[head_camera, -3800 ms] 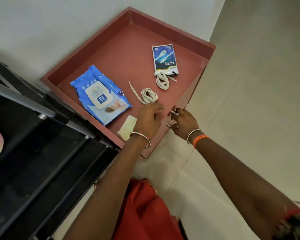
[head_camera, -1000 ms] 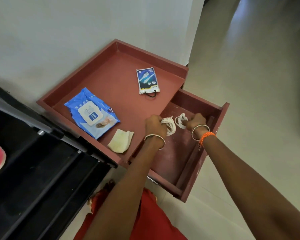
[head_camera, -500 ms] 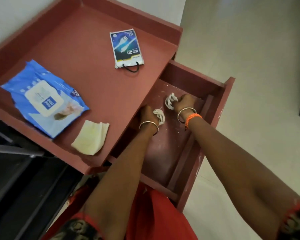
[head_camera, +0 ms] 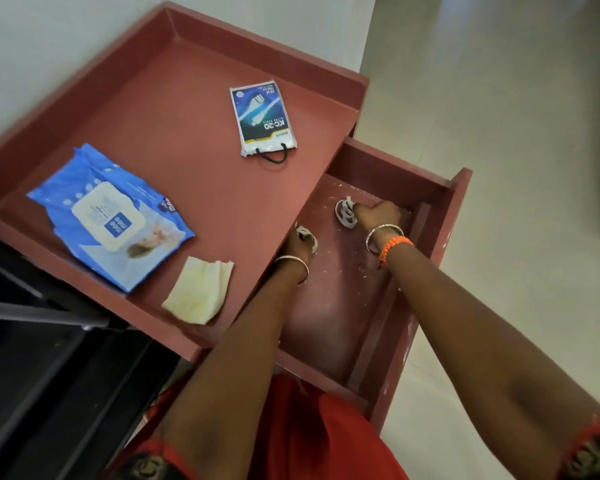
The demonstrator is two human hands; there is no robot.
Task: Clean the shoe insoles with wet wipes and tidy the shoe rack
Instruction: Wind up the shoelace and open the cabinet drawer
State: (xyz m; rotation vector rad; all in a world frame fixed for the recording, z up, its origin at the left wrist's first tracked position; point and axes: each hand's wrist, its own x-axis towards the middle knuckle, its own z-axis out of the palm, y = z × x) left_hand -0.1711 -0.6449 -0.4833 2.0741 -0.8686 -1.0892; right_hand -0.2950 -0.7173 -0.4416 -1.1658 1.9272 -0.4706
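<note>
1. Stowing laces: both hands are down inside the open drawer (head_camera: 440,244) of the red cabinet, each closed round a coiled white bundle.
2. Left hand (head_camera: 297,242): fingers curled on the left lace bundle (head_camera: 308,237), at the drawer's 9 o'clock side, partly tucked under the cabinet top's edge. How low the bundle sits cannot be told.
3. Right hand (head_camera: 378,213): fingers curled on the right lace bundle (head_camera: 345,214), which sticks out at the hand's 9 o'clock, near the drawer's far wall at 12 o'clock. It looks to be at or close to the drawer floor.
4. Key relation: the two bundles lie side by side, apart, the right one farther in; the drawer's long axis runs from 12 to 6 o'clock toward the person. Judged next move: release both bundles, draw the arms back toward 6 o'clock, then push the drawer front shut toward 12 o'clock.
5. Wet wipes pack (head_camera: 110,216): blue, lid closed, flat on the cabinet top tray (head_camera: 174,26) at 9 o'clock of the hands, well apart from them; the left hand is the nearer.
6. Used wipe (head_camera: 198,294): crumpled, yellowish, just beside the pack at its 4 o'clock, near the tray's front edge.
7. Cable packet (head_camera: 262,117): printed pouch with a black loop, at 11 o'clock of the hands.
8. Shoe rack (head_camera: 49,375): dark frame at 8 o'clock; no insoles visible.
</note>
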